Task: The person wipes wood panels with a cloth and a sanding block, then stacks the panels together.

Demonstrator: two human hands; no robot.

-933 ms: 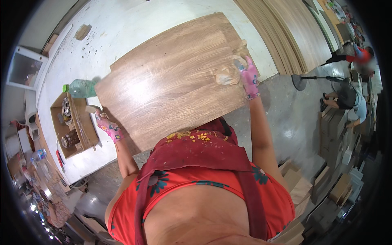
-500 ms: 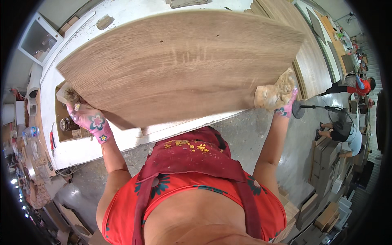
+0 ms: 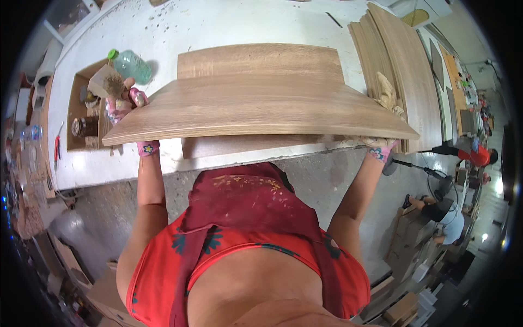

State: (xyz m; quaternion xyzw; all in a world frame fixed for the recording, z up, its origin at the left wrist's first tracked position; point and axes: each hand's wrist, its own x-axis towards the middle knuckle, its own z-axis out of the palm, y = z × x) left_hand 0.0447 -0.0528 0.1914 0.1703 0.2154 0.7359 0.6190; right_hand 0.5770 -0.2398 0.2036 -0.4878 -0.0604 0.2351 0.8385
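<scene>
A wood-grain board [image 3: 261, 111] is held up over the worktable, its long near edge facing me. My left hand [image 3: 126, 104], in a pink flowered glove, is closed on the board's left end. Against its fingers is a whitish block with a rough brown face [image 3: 106, 83]. My right hand [image 3: 378, 150], also gloved, grips the right end from below, mostly hidden by the board. A crumpled tan cloth [image 3: 388, 94] shows above the board at that hand. Under the held board, a second wood-grain board [image 3: 256, 59] lies on the white table [image 3: 239, 24].
A stack of similar boards [image 3: 411, 82] stands on the right. At left sit an open box [image 3: 81, 144] with a dark jar [image 3: 84, 126], a green-capped bottle [image 3: 132, 66] and red-handled pliers [image 3: 56, 150]. A fan [image 3: 391, 166] and two people are beyond the right side.
The held board has tipped from showing its broad face to showing its long edge. The view has shifted, and the second board and the green-capped bottle now show. Both hands keep their hold.
</scene>
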